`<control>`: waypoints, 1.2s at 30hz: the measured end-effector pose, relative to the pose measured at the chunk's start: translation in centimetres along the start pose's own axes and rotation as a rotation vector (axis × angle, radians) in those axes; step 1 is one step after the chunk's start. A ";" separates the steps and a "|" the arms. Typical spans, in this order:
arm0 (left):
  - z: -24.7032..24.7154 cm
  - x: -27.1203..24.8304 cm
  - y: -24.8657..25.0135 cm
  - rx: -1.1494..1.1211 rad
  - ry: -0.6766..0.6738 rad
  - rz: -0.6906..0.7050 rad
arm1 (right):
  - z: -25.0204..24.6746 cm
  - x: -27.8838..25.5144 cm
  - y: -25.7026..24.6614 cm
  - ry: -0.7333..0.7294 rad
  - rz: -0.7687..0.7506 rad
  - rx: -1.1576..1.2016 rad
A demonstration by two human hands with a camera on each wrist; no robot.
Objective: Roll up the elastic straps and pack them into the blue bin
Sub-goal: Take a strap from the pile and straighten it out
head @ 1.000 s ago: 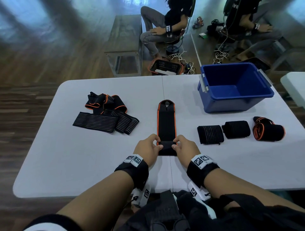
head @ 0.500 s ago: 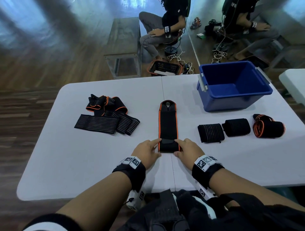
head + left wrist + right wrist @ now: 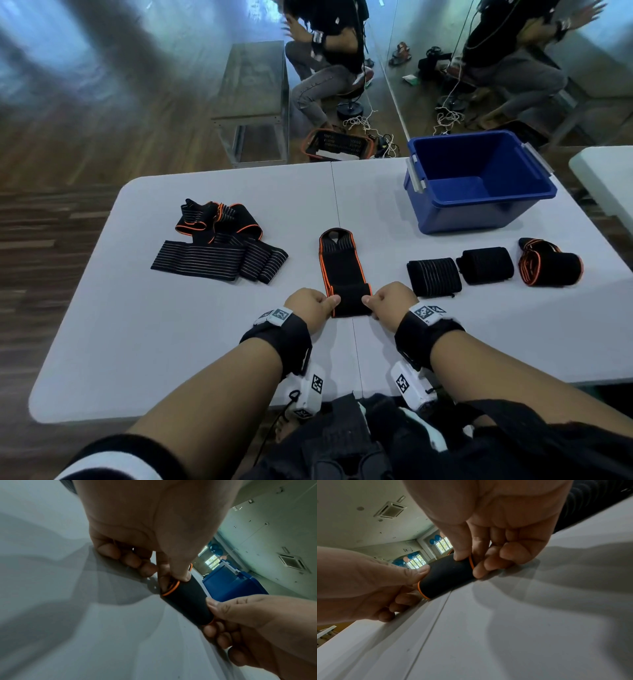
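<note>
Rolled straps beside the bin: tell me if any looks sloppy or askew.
The rightmost roll, orange-edged, looks loose: a flap of its strap sticks out at the upper left instead of lying wound in. The striped roll and the plain black roll look tidy. The blue bin is empty.

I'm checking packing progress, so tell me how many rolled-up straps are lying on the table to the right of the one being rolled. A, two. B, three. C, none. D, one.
B: three finished rolls sit in a row beside the right hand: a striped roll, a plain black roll and an orange-edged roll, all outside the blue bin.
</note>
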State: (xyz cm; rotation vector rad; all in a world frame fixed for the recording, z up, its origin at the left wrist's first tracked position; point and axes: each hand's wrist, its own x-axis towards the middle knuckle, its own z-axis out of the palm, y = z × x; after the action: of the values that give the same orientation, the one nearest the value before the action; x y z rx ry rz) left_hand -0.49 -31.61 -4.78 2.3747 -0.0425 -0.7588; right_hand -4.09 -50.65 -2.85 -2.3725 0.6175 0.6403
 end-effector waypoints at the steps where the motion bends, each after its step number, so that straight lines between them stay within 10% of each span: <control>1: -0.1 0.0 0.2 0.008 -0.005 -0.016 | 0.1 0.1 0.0 -0.003 0.022 0.003; 21: 0.3 -1.4 1.3 0.423 0.226 0.274 | 0.3 -0.8 0.1 0.197 -0.433 -0.318; 36: -0.5 0.4 0.2 -0.061 0.105 0.057 | -0.9 1.7 0.1 0.067 -0.272 0.063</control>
State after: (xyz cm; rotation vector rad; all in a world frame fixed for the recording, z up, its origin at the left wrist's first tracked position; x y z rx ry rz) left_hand 0.17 -31.62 -4.55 2.3409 -0.0426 -0.5997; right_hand -2.54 -51.74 -3.22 -2.3697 0.3283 0.4175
